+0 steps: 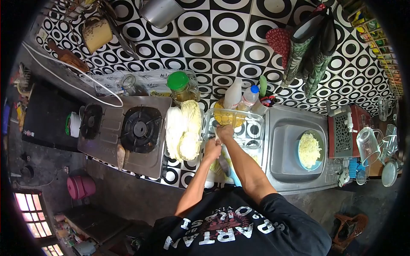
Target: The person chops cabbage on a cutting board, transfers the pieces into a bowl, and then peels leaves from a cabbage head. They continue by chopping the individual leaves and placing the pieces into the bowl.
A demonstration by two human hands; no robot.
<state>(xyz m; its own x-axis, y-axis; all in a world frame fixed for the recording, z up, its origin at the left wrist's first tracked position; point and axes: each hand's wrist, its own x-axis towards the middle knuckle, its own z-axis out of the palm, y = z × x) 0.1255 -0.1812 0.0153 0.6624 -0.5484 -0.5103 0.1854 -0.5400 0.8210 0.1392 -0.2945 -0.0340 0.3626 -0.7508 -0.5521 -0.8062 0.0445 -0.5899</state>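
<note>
My left hand (212,149) is closed, with its fingers right beside my right hand (225,133). My right hand is closed too, over the near left part of a clear glass baking dish (209,117). A narrow pale piece (219,136) shows between the hands; I cannot tell what it is. Below them a knife blade (224,164) lies over a board with pale green scraps (217,170). Two pale napa cabbages (190,128) lie side by side to the left of my hands.
A two-burner stove (112,132) stands left, with a green-lidded jar (178,83) behind. Bottles (233,94) stand behind the glass dish. In the steel sink (279,166) at right sits a blue bowl of shredded cabbage (309,149). Beyond it are a red rack (344,132) and glassware (368,143).
</note>
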